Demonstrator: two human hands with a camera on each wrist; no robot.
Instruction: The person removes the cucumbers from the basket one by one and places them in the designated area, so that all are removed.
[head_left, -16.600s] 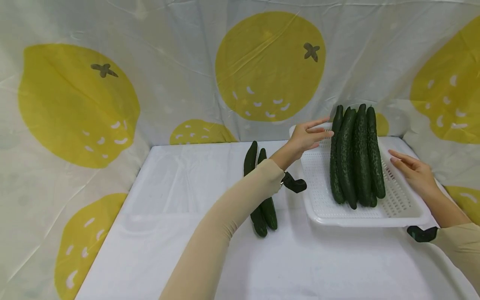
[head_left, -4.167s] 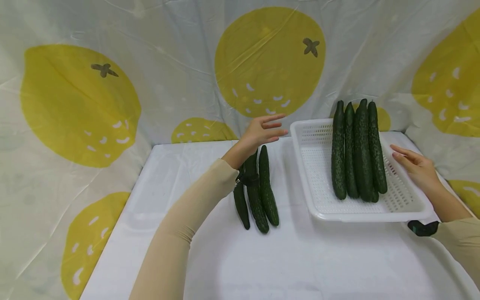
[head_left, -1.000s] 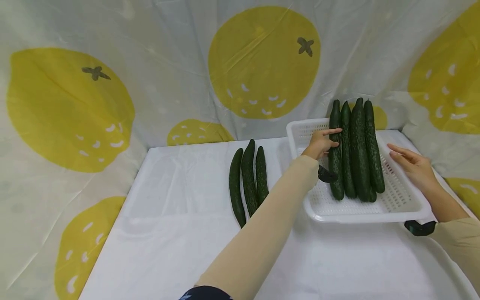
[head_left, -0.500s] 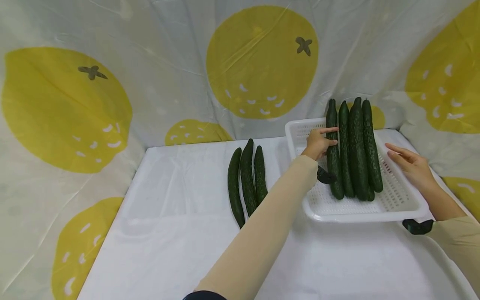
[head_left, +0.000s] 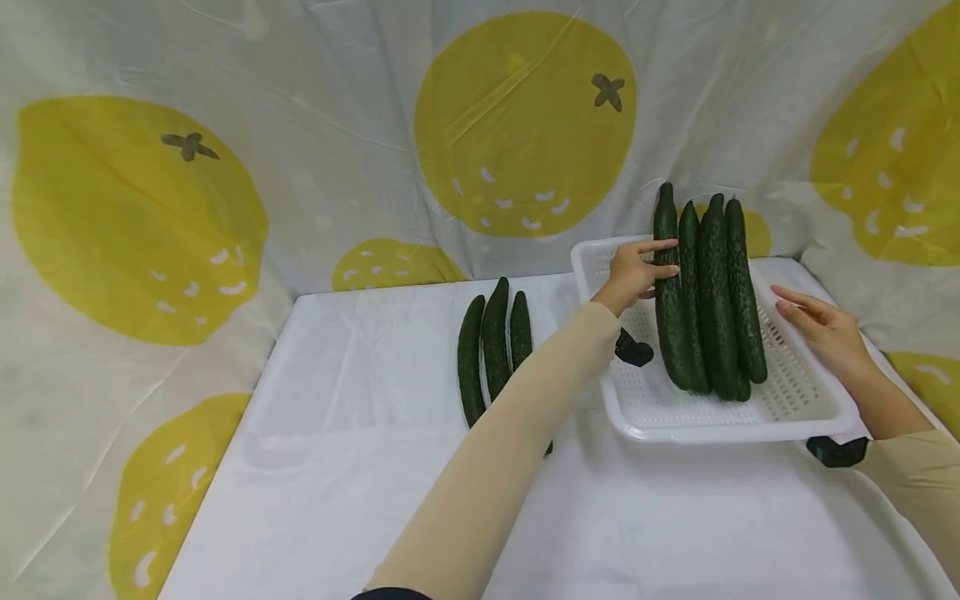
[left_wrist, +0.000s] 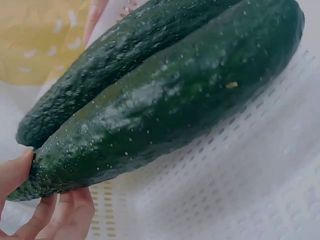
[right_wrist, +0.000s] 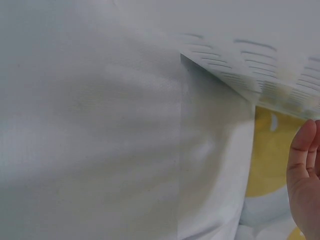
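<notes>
In the head view my left hand [head_left: 633, 271] grips the leftmost cucumber [head_left: 670, 325] in a white perforated plastic basket [head_left: 712, 433], with thumb and fingers on opposite sides. The left wrist view shows this cucumber [left_wrist: 165, 115] slanting across, pinched near one end by the hand [left_wrist: 60, 215]. Several other dark green cucumbers [head_left: 718, 317] lie side by side in the basket, just right of the held one. My right hand [head_left: 828, 333] is at the basket's right side, its fingers relaxed along the rim. In the right wrist view that hand [right_wrist: 304, 180] shows only partly.
Left of the basket, three cucumbers [head_left: 469, 358] lie on the white-covered table [head_left: 337, 500], partly hidden by the left sleeve [head_left: 487, 467]. Behind the table hangs a cloth [head_left: 360, 133] with yellow fruit prints.
Since 16.6 s ago the table cucumbers went from two to three. My left hand moved from above them to the basket, and within the last half second raised the gripped cucumber slightly.
</notes>
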